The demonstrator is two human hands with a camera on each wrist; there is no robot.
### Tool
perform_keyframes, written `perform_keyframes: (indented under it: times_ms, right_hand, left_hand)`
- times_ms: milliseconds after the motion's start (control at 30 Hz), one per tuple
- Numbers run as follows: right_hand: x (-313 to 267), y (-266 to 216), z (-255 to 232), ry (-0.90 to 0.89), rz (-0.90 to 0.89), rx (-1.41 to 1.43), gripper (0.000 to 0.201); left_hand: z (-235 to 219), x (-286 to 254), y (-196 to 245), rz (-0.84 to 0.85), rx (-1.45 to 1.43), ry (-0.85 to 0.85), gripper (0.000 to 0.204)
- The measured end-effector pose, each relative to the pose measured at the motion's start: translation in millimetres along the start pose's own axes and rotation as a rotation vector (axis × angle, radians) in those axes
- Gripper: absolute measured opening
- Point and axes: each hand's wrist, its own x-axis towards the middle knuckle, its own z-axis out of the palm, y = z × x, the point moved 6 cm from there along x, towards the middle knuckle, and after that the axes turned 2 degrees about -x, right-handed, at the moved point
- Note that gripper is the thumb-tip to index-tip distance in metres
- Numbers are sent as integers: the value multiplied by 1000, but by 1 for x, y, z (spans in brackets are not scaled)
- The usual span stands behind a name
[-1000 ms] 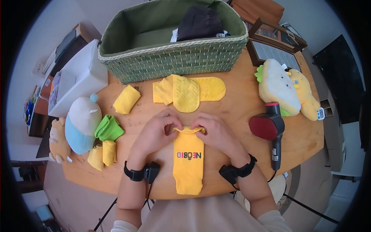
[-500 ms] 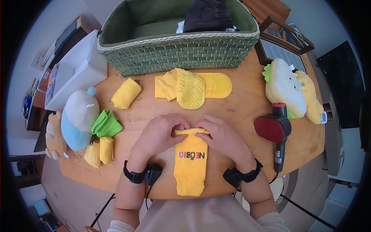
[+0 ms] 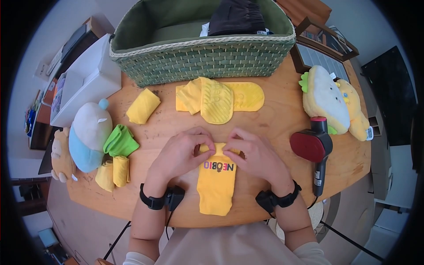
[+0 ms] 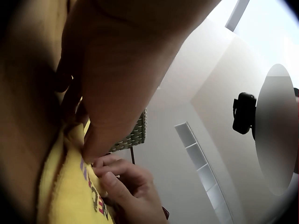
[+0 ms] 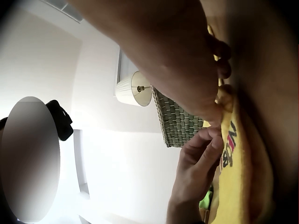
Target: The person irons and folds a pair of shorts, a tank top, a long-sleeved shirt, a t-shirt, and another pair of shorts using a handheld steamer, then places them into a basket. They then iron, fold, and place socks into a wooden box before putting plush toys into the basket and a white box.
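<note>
A yellow sock (image 3: 215,194) with "NEOBIO" printed on it lies lengthwise on the wooden table in front of the person. Its far end is folded over just beyond the lettering. On the left side of that fold, the left hand (image 3: 183,152) pinches the fabric between thumb and fingers. The right hand (image 3: 252,154) pinches the right side, thumb toward the print. Both wrist views show the sock close up, the fingertips at its fold. Farther back lies another yellow sock (image 3: 249,96), folded across itself with a ribbed grip sole showing.
A green woven basket (image 3: 207,59) holding dark clothing stands behind. On the left are a yellow bundle (image 3: 144,106), a green folded cloth (image 3: 121,140), small yellow rolls (image 3: 120,171) and plush toys (image 3: 92,137). A dark red handheld appliance (image 3: 309,145) and a sandwich-shaped plush (image 3: 326,99) lie right.
The fingers have turned the sock's far edge over toward the person, bringing the fold closer to the print. The sock's near end has slid slightly away from the table's front edge.
</note>
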Motion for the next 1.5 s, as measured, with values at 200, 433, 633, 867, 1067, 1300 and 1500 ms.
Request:
perform_keyframes:
  times_ms: [200,433,633,867,1067,1300,1500]
  right_hand:
    - [-1,6,0,-52,89,-16,24]
    - [2,1,-1,26,42,-34,23]
    - [1,-5,3,16,-49,-113,19]
    - [-2,0,0,-106,56,42,24]
    - [-1,-1,-4,-37,51,62,31]
    - [0,-2,3,-93,16,82,29]
    - [1,-13,-1,23,-33,-70,22]
  left_hand:
    - [-3,1,8,-92,-21,-10,23]
    - [-2,1,16,69,43,68,20]
    - [-2,1,15,-98,15,-7,15]
    - [-2,-2,7,-77,35,-7,25]
    - [1,-4,12,-37,-13,-71,29]
    - [5,-3,17,37,66,-63,27]
    - [-6,-3,22,-1,22,24,19]
